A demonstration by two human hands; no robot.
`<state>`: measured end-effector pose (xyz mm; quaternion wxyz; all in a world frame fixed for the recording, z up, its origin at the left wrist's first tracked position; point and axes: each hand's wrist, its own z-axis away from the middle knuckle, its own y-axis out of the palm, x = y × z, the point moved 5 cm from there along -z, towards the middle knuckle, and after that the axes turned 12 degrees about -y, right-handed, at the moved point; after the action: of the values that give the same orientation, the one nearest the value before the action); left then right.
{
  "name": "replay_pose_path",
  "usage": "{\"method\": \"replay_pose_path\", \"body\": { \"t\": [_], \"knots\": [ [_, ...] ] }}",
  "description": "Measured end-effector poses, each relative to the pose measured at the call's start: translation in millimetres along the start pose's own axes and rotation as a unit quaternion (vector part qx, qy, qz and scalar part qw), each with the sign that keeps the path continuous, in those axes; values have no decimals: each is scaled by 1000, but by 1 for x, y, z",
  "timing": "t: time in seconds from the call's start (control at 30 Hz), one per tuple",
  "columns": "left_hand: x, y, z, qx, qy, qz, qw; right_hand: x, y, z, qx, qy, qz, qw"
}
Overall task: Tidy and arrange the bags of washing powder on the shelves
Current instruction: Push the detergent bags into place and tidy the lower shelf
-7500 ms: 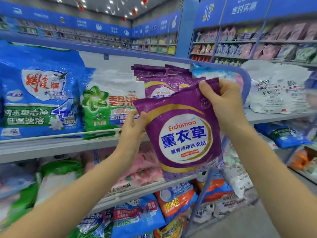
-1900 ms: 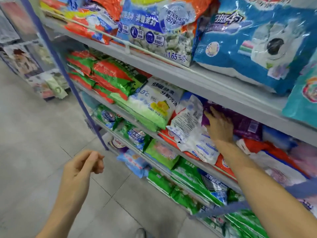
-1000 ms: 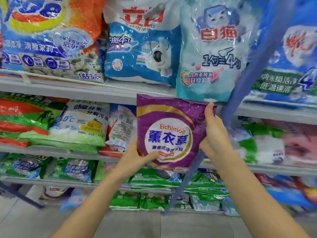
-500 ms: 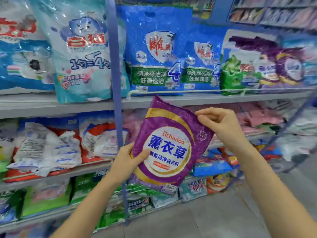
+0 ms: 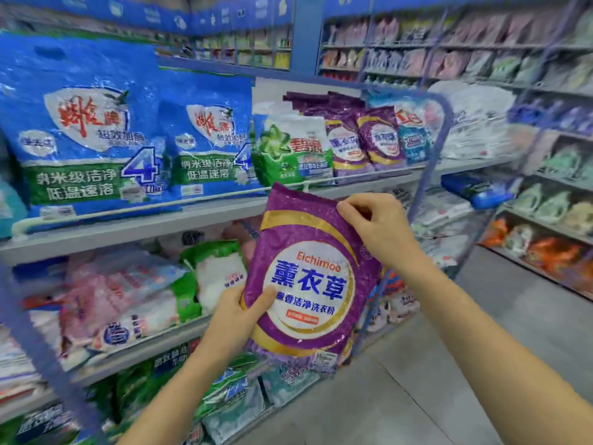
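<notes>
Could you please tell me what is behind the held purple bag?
The middle shelf runs behind the purple bag; a green and white bag shows at its left edge. Whatever lies directly behind is covered.

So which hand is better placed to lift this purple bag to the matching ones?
Probably the right hand: it pinches the purple bag at the top corner, nearer the shelved matching bags. The left hand grips low.

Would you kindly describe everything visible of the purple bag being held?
The purple bag is a glossy plastic pouch with gold arcs and a white circle printed Eichimoo above blue Chinese characters. It is held upright, slightly tilted, before the shelves. The left hand grips its lower left edge, thumb on the front; the right hand pinches its top right corner.
</notes>
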<state>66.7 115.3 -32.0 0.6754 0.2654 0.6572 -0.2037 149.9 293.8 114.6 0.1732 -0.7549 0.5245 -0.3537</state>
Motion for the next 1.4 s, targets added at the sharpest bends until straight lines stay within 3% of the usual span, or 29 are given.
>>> {"method": "replay_pose_path", "body": {
  "t": [0.17, 0.37, 0.5, 0.63, 0.77, 0.83, 0.93, 1.07, 1.2, 1.4],
  "knots": [
    [-17, 39, -58, 19, 55, -42, 997, -57, -33, -26, -18, 56, 10, 998],
    [-31, 83, -134, 38, 86, 8, 996, -104, -48, -79, -69, 23, 127, 989],
    [-49, 104, -183, 26, 90, 44, 995, -138, -59, -103, -171, -7, 146, 974],
    [-65, 115, -232, -15, 101, 63, 993, -195, -58, -97, -248, 52, 28, 967],
    [-82, 133, -273, -37, 124, 63, 990, -263, -23, -91, -145, 218, -178, 949],
    [-91, 144, -292, -42, 133, 53, 989, -284, -5, -97, -103, 253, -228, 935],
    [-100, 160, -318, -47, 126, 32, 990, -301, 3, -119, -138, 213, -286, 924],
    [-109, 171, -353, -54, 94, 21, 994, -329, -5, -155, -171, 165, -219, 946],
    [-102, 178, -384, -112, 46, 47, 992, -363, 7, -179, -101, 156, -192, 964],
    [-91, 188, -392, -246, 47, 82, 965, -394, 30, -193, -39, 108, -233, 966]
  ]
}}
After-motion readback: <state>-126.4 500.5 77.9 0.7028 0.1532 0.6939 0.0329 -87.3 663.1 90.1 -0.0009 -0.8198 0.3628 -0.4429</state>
